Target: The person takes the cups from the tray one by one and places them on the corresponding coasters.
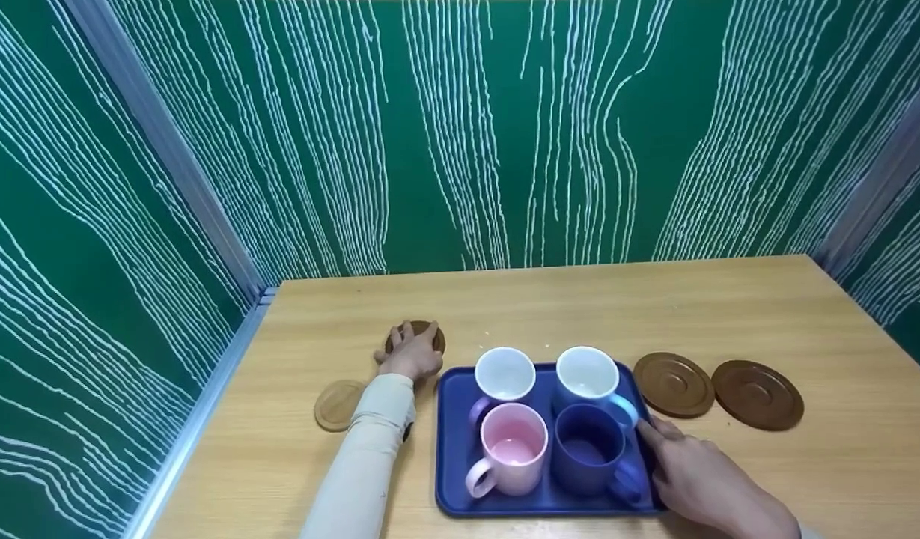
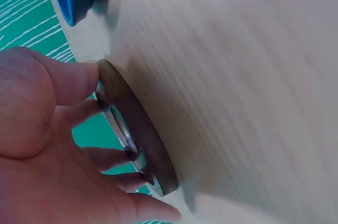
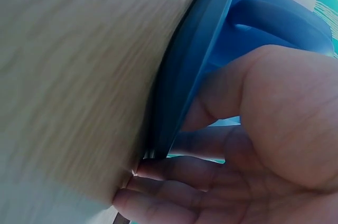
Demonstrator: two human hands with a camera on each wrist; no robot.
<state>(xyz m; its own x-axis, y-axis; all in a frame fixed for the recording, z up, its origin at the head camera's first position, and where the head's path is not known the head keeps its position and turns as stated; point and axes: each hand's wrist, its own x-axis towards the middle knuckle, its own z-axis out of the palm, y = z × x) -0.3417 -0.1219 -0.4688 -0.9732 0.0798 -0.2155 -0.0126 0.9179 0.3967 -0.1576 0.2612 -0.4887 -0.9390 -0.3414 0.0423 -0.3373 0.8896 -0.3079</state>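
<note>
My left hand [image 1: 412, 358] spans a dark brown round wooden coaster [image 2: 138, 129] on the table's left side. Its thumb is at the rim and its fingers spread over the ringed face. At the tray's right edge, my right hand [image 1: 701, 475] grips the blue tray [image 1: 451, 449], thumb over the rim and fingers along the outside. Standing on the tray are a pink mug [image 1: 521, 471], a dark blue mug [image 1: 579, 468], a light blue mug [image 1: 568, 400] with a white inside, and a purple-handled mug [image 1: 504, 374], partly hidden behind the pink one.
A light wooden coaster [image 1: 336, 405] lies left of my left forearm. Two dark brown coasters, a nearer-left one [image 1: 654, 382] and a right one [image 1: 778, 408], lie side by side right of the tray. Green walls with white lines [image 1: 445, 150] stand behind the wooden table [image 1: 549, 299].
</note>
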